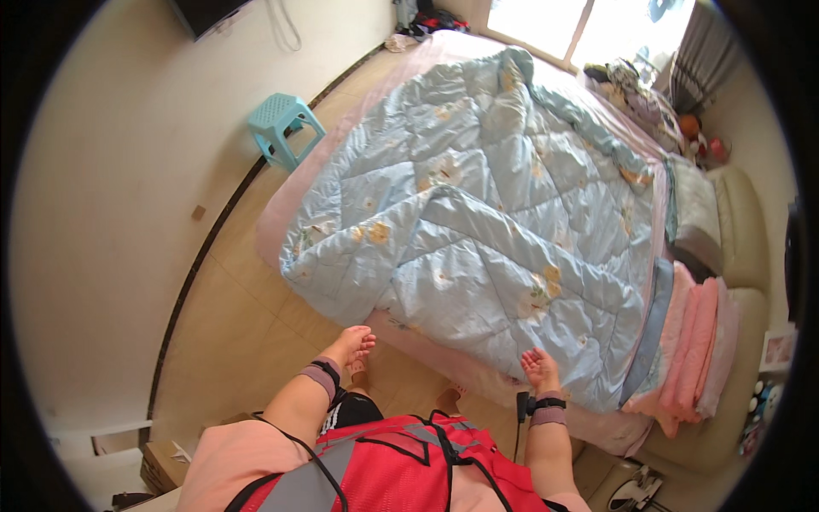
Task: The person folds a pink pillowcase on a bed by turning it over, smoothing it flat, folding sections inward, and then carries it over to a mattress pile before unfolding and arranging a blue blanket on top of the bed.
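Observation:
A light blue quilted comforter (473,256) with yellow flowers lies rumpled over a bed with a pink sheet (275,217); its near part is folded back in a ridge. My left hand (356,344) is held over the floor by the near left corner of the bed, palm turned inward, fingers loosely curled and nothing in it. Near the bed's front edge is my right hand (539,366), palm up with the fingers slightly bent and empty, close to the comforter; whether it touches cannot be told. Each wrist wears a black strap.
Folded pink bedding (694,345) is stacked at the right by the beige headboard (745,249). A light blue plastic stool (285,131) stands between bed and wall. Clothes (633,96) are heaped at the far right corner. A cardboard box (163,464) sits low at the left.

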`<state>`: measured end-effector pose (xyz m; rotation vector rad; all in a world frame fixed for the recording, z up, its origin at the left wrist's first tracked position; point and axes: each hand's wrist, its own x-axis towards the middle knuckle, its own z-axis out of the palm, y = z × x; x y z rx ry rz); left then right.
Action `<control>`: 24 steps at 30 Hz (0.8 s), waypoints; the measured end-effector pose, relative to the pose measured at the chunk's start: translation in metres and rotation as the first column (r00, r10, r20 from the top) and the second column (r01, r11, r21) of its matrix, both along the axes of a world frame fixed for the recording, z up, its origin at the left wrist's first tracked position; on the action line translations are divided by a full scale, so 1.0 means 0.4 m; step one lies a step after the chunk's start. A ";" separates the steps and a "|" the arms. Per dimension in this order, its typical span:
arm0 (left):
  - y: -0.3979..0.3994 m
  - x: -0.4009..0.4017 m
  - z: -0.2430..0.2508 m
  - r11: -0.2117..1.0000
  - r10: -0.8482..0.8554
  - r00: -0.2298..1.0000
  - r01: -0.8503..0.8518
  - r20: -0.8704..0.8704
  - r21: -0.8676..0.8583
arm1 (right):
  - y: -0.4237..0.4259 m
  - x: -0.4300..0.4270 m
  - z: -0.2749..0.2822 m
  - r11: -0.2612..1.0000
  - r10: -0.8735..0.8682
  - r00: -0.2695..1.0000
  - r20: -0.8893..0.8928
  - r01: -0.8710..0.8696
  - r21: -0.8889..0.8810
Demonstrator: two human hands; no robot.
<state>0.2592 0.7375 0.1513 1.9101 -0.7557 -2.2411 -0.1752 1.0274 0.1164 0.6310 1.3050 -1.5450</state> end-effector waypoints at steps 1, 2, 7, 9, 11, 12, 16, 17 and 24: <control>-0.027 0.040 -0.002 0.999 0.034 0.999 -0.034 -0.020 0.010 | -0.045 0.034 0.024 1.000 0.013 1.000 -0.009 -0.012 0.020; -0.050 0.079 -0.005 0.997 0.070 0.997 -0.070 -0.023 -0.016 | -0.092 0.067 0.046 0.999 0.028 0.999 0.022 -0.029 0.041; -0.218 0.380 -0.008 0.950 0.308 0.943 -0.312 -0.127 -0.010 | -0.362 0.231 0.101 0.996 0.086 0.996 -0.022 -0.086 0.024; -0.259 0.516 0.011 0.914 0.393 0.911 -0.402 -0.121 -0.055 | -0.482 0.294 0.119 0.993 0.113 0.994 -0.010 -0.112 0.019; -0.298 0.633 0.035 0.868 0.476 0.872 -0.487 -0.117 -0.095 | -0.600 0.342 0.145 0.988 0.152 0.988 0.003 -0.151 -0.005; -0.308 0.708 0.046 0.841 0.518 0.845 -0.531 -0.132 -0.102 | -0.669 0.387 0.156 0.976 0.215 0.976 -0.017 -0.216 -0.040; -0.333 0.886 0.057 0.766 0.606 0.774 -0.630 -0.183 -0.129 | -0.861 0.466 0.184 0.944 0.315 0.948 -0.038 -0.317 -0.093; -0.327 0.934 0.051 0.748 0.632 0.751 -0.656 -0.193 -0.101 | -0.911 0.496 0.194 0.936 0.338 0.940 -0.037 -0.340 -0.090; -0.277 1.032 0.041 0.649 0.751 0.627 -0.759 -0.207 0.055 | -1.102 0.595 0.206 0.917 0.392 0.918 -0.057 -0.395 -0.056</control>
